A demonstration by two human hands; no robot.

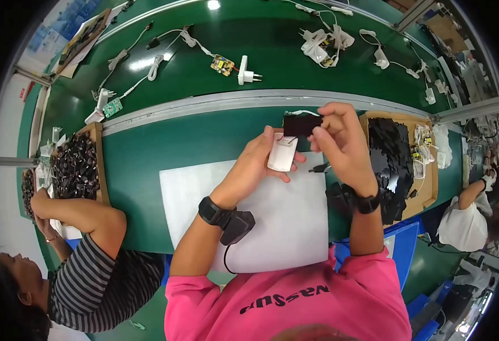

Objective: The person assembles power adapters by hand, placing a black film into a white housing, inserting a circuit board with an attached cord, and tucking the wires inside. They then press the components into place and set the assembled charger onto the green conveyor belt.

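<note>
My left hand [251, 166] holds a white plastic charger housing [282, 156], its open side facing up, over a white foam sheet [249, 227]. Thin dark and red wires run from the housing toward a flat black insulating sheet [301, 125]. My right hand [345, 145] pinches that sheet at its right edge, just above the housing. Behind the sheet, a green edge and a white cable show; whatever else lies there is hidden. A dark cable plug [319, 168] hangs below my right hand.
On the right, a cardboard tray [428, 199] carries black sheets [388, 165] and wired boards. A box of small black parts [76, 165] stands left, by a co-worker's arm [84, 213]. Chargers with cables [246, 73] lie on the green shelf [192, 74] beyond a metal rail.
</note>
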